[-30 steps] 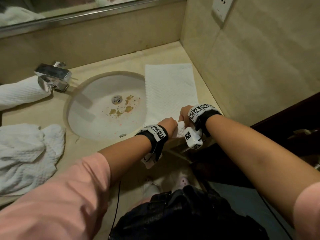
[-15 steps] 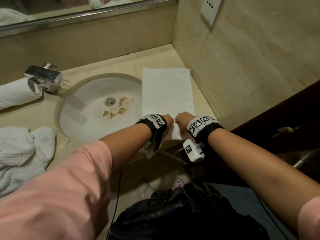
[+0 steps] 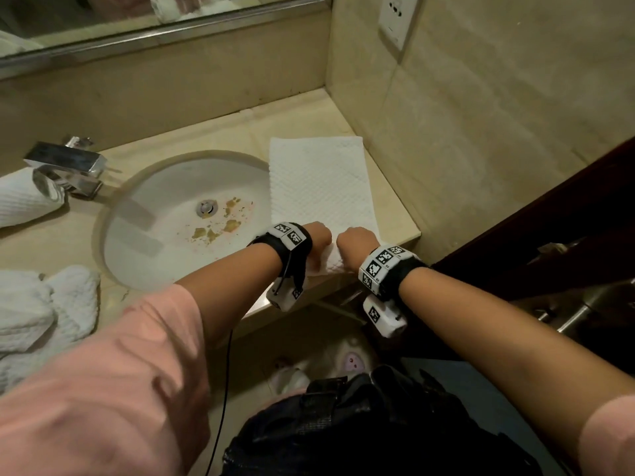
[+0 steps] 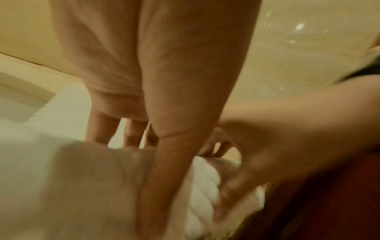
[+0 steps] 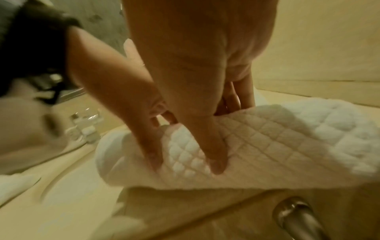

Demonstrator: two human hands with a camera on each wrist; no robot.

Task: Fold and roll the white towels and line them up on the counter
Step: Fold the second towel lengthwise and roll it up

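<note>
Beige stone tabletop (image 3: 213,132) wraps round the sink (image 3: 165,218), and your folded towel (image 3: 319,187) lies as a long strip just right of the sink, its near end at the tabletop's front edge. Your left hand (image 3: 318,235) and right hand (image 3: 357,240) sit side by side on that near end; each grip is closed on the started roll (image 5: 185,155), thumbs pressed into the front, fingers curled behind. The quilted cloth looks soft, light and springy, so I judge it will loosen if you ease off. Take hold across the roll's full width, hands nearer its two ends, and keep even pressure. One finished roll (image 3: 24,201) lies left of the sink by the tap (image 3: 65,166); a loose heap of towels (image 3: 44,310) sits nearer, also left of the sink
</note>
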